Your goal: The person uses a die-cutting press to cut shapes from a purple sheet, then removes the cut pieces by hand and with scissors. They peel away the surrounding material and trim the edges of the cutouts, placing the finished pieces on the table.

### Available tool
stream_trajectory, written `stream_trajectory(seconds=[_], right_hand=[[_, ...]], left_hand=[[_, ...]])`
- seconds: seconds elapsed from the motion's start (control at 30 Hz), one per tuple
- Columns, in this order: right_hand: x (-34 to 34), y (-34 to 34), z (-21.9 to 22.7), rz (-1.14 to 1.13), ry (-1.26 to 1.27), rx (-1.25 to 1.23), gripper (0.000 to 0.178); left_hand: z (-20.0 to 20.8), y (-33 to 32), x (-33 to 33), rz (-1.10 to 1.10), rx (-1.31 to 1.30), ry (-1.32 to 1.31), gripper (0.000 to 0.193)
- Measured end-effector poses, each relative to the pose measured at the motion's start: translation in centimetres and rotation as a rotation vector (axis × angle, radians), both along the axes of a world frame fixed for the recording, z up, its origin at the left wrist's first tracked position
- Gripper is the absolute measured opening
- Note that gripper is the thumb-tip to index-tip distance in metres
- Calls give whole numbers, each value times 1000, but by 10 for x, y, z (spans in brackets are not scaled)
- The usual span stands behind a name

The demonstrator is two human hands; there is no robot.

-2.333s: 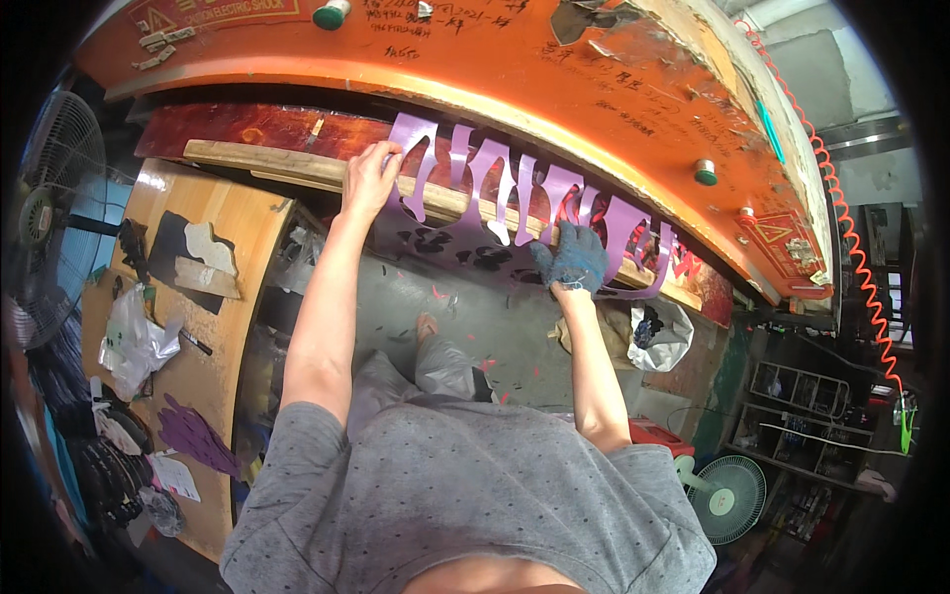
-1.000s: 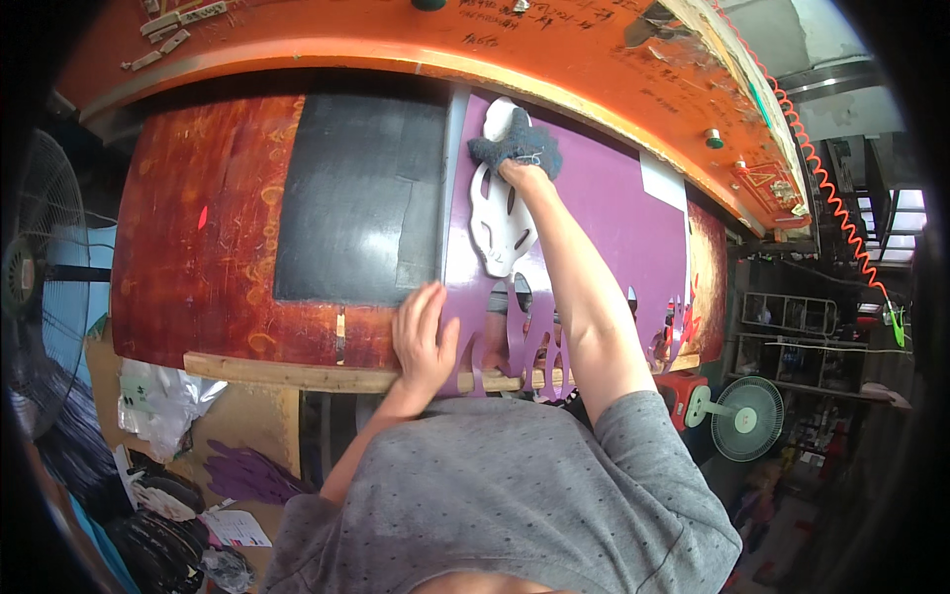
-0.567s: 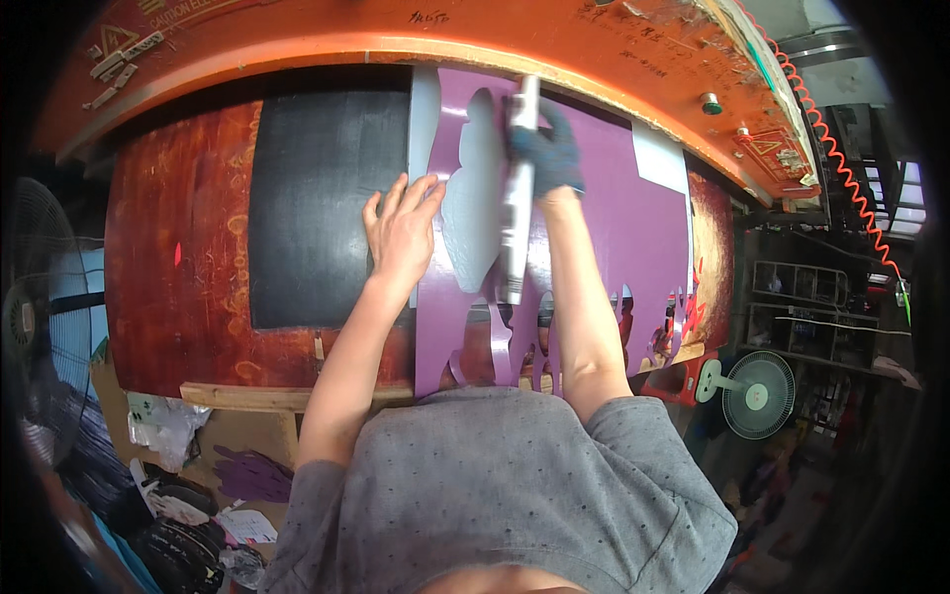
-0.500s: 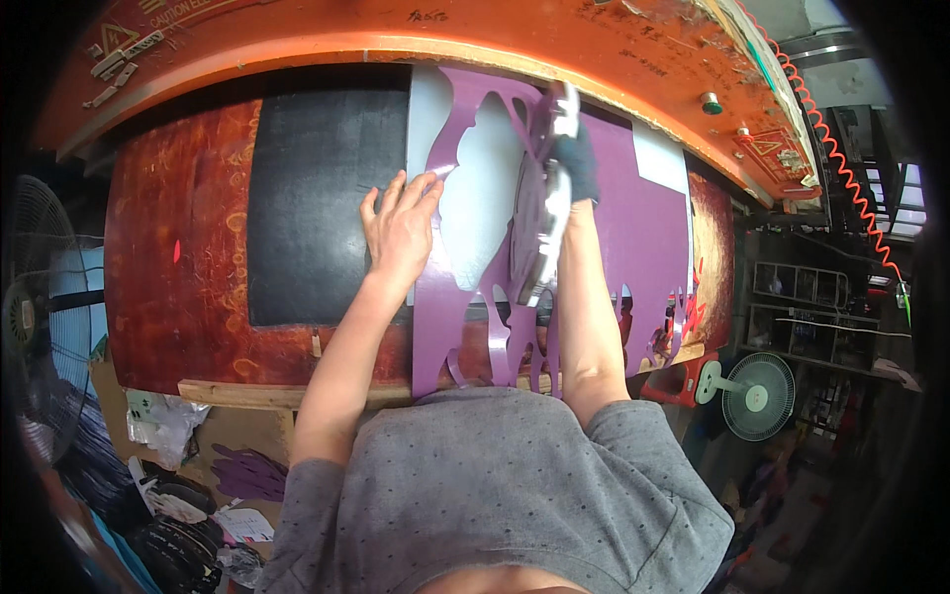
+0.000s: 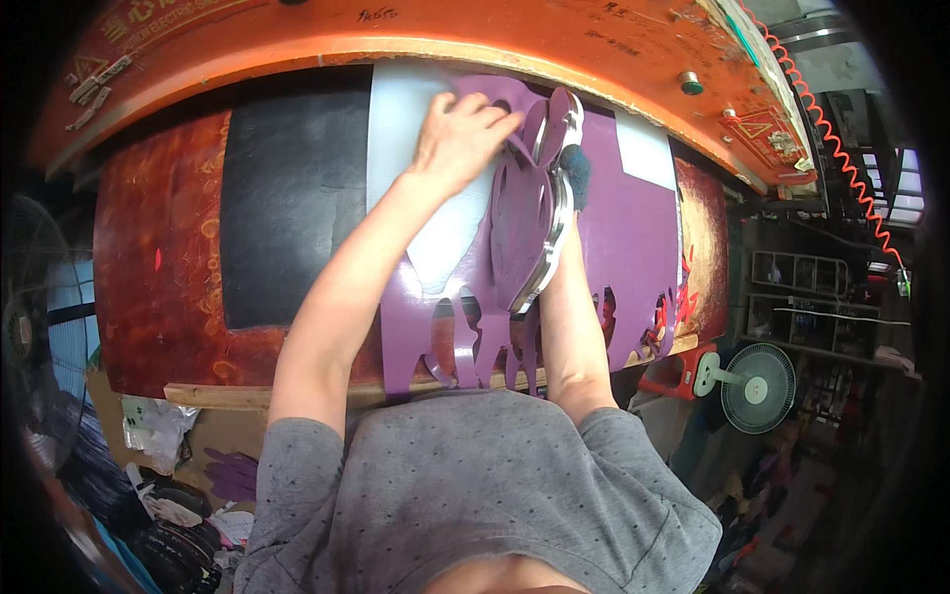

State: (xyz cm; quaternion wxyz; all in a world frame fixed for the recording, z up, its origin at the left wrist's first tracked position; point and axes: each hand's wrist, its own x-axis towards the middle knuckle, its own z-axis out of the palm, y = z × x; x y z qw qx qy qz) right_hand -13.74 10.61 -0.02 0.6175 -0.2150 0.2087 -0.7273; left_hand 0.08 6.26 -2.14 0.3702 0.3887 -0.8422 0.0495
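A purple sheet (image 5: 638, 233), cut through with holes and ragged strips, lies over a pale board (image 5: 396, 129). My right hand (image 5: 574, 178), in a dark glove, grips a shiny metal cutting die (image 5: 537, 287) by its outer side. The die stands tilted on edge, with purple material inside its outline. My bare left hand (image 5: 460, 139) is at the far side of the sheet, left of the die. Its fingers are curled onto a narrow purple strip beside a cut-out; the fingertips are partly hidden.
An orange machine beam (image 5: 435, 40) runs along the far side. Left of the sheet lies a black mat (image 5: 297, 198) on the reddish table (image 5: 163, 247). A small fan (image 5: 757, 388) stands at right; purple cut pieces (image 5: 233, 475) lie below the table at left.
My left hand has moved away and to the right, from resting flat on the sheet's left edge to the far strip. The die has tilted, showing more of its inside; the view has shifted slightly.
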Motion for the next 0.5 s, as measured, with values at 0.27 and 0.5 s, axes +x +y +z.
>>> stream_trajectory(seconds=[0.27, 0.5], right_hand=[[-79, 45, -31, -245, 197, 37, 38], [-173, 198, -72, -445, 272, 430, 36]], left_hand=[[-48, -22, 70, 224, 310, -126, 23], [-61, -34, 78, 33, 334, 141, 22]])
